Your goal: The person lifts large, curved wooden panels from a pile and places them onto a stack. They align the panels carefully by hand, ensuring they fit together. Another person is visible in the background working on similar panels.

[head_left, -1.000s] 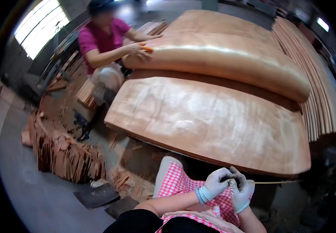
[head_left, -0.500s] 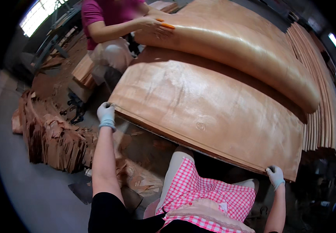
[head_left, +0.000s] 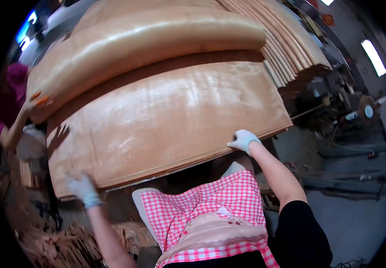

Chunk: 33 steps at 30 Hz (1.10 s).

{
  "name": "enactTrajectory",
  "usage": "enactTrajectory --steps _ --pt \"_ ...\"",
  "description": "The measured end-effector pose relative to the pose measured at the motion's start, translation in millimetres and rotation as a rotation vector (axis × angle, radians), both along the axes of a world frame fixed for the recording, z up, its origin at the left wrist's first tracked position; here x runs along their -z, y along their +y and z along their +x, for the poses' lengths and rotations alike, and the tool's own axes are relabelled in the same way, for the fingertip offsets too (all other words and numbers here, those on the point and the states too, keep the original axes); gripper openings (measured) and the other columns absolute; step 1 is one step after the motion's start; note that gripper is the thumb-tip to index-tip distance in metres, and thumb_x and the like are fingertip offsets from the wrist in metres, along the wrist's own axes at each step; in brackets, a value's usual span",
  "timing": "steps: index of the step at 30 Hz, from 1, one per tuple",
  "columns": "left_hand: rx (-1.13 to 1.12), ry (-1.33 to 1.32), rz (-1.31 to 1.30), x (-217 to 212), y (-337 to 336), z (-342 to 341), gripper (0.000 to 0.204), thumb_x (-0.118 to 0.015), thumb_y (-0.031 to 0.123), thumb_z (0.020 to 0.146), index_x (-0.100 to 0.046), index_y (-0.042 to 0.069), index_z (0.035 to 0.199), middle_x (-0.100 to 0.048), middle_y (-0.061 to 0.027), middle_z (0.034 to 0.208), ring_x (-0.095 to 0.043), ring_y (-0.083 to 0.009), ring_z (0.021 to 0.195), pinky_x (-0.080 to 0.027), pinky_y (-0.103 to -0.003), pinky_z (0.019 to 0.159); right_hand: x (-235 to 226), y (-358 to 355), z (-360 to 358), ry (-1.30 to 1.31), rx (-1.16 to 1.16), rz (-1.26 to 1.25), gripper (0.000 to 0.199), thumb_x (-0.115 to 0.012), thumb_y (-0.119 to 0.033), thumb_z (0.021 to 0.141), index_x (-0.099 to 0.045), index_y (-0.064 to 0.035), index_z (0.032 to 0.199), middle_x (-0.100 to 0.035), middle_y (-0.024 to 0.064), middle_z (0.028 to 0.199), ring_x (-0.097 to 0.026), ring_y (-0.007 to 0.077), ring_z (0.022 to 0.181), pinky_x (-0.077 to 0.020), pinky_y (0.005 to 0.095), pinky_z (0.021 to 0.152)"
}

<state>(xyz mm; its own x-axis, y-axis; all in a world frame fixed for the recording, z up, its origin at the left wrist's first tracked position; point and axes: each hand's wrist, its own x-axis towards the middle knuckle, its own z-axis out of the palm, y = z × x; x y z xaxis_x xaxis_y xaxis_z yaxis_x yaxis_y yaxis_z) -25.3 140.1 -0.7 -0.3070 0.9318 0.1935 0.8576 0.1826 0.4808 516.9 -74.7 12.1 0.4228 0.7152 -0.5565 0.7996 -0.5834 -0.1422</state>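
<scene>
Gripping the broad tan veneer sheet [head_left: 157, 120] at its near edge, left hand [head_left: 82, 188] and right hand [head_left: 243, 140] have their fingers clenched at opposite ends of its long axis

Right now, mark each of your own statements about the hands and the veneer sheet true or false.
1. Both hands wear light gloves. True: the left hand and the right hand are gloved.
2. The right hand rests at the near edge of the top veneer sheet. True.
3. The left hand is sharp and sits on the sheet's far edge. False: it is blurred, at the near left corner.
4. Nobody else touches the wood. False: another person's hand is on the curled sheet at the left.
5. The person wears a plain blue apron. False: the apron is pink-and-white checked.
</scene>
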Motion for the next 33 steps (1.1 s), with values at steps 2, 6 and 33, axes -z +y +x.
enactTrajectory --steps 2,6,33 --pt "0.368 0.059 -0.191 16 -37 111 0.074 -0.065 0.014 0.075 -0.035 -0.013 0.137 -0.043 -0.0315 0.137 -0.042 -0.0414 0.129 -0.027 -0.043 0.114 4 0 -1 0.022 0.009 0.001 0.049 -0.071 -0.047 0.074 -0.070 -0.0018 0.095 -0.068 0.0221 0.097 -0.065 0.0370 0.092 -0.0507 0.0426 0.083" --pt "0.927 0.072 -0.033 7 -135 301 0.095 -0.070 0.039 0.076 -0.024 -0.003 0.147 -0.027 -0.0292 0.150 -0.021 -0.0424 0.141 -0.016 -0.050 0.116 0 -6 -3 0.012 0.023 0.008 0.048 -0.067 -0.045 0.077 -0.071 -0.0038 0.101 -0.067 0.0208 0.105 -0.064 0.0357 0.100 -0.0509 0.0437 0.086" --pt "0.863 -0.009 -0.007 34 -146 320 0.074 -0.076 0.033 0.072 -0.046 -0.001 0.131 -0.044 -0.0232 0.136 -0.036 -0.0396 0.130 -0.026 -0.048 0.111 49 -164 217 -0.039 0.907 1.057 0.023 -0.062 -0.017 0.089 -0.061 0.0039 0.097 -0.066 0.0208 0.095 -0.062 0.0311 0.086 -0.0487 0.0395 0.080"
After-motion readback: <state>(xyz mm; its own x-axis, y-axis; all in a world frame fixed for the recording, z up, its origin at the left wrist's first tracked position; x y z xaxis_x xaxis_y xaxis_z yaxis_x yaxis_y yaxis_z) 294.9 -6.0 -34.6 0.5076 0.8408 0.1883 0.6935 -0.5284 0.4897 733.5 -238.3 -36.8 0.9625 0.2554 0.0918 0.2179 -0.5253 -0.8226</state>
